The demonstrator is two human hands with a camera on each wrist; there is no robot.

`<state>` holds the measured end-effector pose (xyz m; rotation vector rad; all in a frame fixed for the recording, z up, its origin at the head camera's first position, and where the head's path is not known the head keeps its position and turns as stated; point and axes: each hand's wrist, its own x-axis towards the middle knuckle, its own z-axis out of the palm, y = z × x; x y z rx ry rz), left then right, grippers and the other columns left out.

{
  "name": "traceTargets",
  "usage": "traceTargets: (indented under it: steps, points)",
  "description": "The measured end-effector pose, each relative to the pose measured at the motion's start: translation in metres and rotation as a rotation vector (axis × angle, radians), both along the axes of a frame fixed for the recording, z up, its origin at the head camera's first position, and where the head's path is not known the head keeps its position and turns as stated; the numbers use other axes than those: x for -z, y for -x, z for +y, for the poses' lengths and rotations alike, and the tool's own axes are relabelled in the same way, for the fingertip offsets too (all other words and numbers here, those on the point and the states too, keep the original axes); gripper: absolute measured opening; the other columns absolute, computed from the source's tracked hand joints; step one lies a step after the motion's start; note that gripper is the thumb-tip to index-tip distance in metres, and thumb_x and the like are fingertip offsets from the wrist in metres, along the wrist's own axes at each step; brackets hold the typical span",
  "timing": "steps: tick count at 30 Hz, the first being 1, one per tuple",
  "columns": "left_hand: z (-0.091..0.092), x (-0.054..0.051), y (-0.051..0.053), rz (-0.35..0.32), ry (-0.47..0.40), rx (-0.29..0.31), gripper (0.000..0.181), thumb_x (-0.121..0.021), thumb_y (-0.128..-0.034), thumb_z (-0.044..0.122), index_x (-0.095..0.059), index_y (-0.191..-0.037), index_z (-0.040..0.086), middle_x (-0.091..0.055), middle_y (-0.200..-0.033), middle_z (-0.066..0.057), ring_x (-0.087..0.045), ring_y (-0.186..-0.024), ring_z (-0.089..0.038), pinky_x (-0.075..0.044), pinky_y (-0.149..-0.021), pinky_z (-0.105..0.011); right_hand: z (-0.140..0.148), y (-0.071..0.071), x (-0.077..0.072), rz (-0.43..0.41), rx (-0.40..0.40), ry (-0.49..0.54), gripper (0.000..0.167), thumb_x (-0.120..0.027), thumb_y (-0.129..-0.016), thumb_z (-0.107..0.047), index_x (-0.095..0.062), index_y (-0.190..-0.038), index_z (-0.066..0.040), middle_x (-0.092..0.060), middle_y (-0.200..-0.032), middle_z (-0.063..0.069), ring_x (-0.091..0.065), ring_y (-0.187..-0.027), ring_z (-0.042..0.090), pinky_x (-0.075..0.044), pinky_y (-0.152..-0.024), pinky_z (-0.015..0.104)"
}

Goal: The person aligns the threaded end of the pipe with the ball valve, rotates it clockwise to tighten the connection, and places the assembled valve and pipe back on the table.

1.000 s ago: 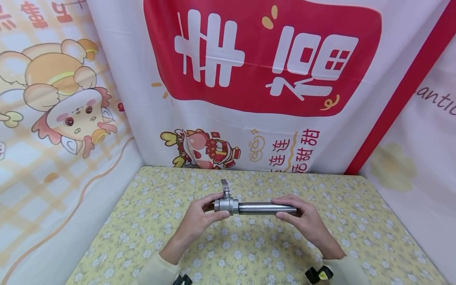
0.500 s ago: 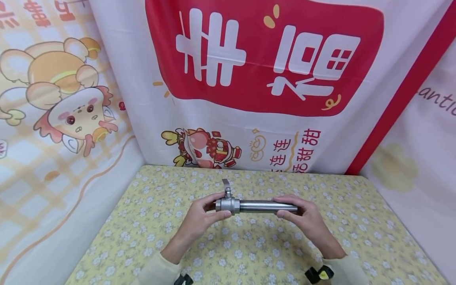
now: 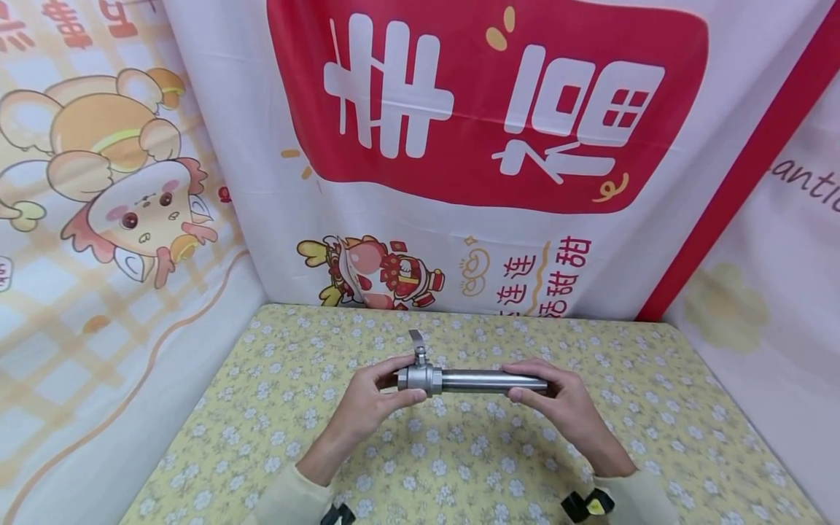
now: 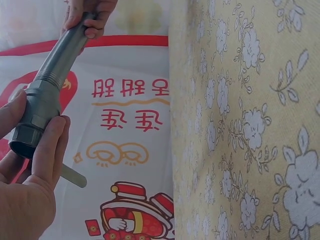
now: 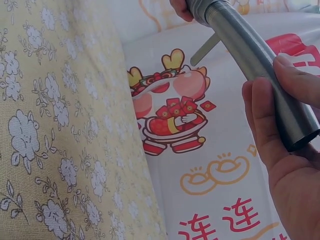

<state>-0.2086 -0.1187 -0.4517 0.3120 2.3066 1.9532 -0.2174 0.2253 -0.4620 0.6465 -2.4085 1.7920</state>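
Note:
A silver metal valve (image 3: 417, 378) with a small upright lever (image 3: 417, 340) is joined to a straight metal pipe (image 3: 485, 380). The left hand (image 3: 371, 397) grips the valve between thumb and fingers. Around the far end of the pipe, the right hand (image 3: 559, 397) has its thumb below and fingers above. Both parts are held level, left to right. In the left wrist view, threads (image 4: 50, 79) show where the pipe meets the valve (image 4: 37, 117). The right wrist view shows the pipe's (image 5: 260, 55) hollow end beside the right palm (image 5: 295, 185).
A table with a yellow flowered cloth (image 3: 433, 467) lies under the hands. Behind it hangs a white and red printed sheet (image 3: 472, 175); printed sheets also hang at the left (image 3: 131, 321) and right (image 3: 787, 292). Dark bands sit at both sleeves.
Compared with a second ago, the valve, pipe and hands appear very slightly further right in the head view, along with the background. Both grips look the same.

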Motion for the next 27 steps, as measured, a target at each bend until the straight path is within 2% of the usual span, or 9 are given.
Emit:
traceTargets:
  steps: [12,19,27]
  points:
    - [-0.0008,0.0003,0.0014,-0.02,0.0,-0.012,0.067,-0.092,-0.0897,0.028,-0.067,-0.151,0.017,-0.068,-0.147,-0.015,-0.069,-0.117,-0.029,-0.064,-0.087,-0.03,-0.0014,-0.0009,-0.0029,0.034,-0.012,0.001,0.035,-0.079,-0.1,-0.01,-0.076,-0.136,-0.008,-0.076,-0.127,-0.002,-0.076,-0.102,0.015,-0.067,-0.078,0.03]
    - [-0.0019,0.0018,0.0023,-0.022,-0.007,0.001,0.067,-0.092,-0.0902,0.028,-0.067,-0.151,0.017,-0.067,-0.147,-0.016,-0.069,-0.119,-0.03,-0.064,-0.089,-0.032,-0.0029,-0.0014,-0.0034,-0.03,0.013,-0.001,0.039,-0.081,-0.099,-0.013,-0.074,-0.136,-0.003,-0.076,-0.127,-0.004,-0.076,-0.1,0.013,-0.067,-0.079,0.03]
    - [-0.0014,0.0015,0.0024,-0.021,0.003,-0.006,0.066,-0.093,-0.0891,0.027,-0.069,-0.149,0.016,-0.068,-0.146,-0.015,-0.069,-0.116,-0.029,-0.064,-0.087,-0.03,-0.0013,-0.0018,-0.0029,-0.036,0.007,-0.014,0.034,-0.08,-0.1,-0.014,-0.078,-0.135,-0.015,-0.076,-0.128,0.001,-0.077,-0.101,0.016,-0.067,-0.079,0.03]
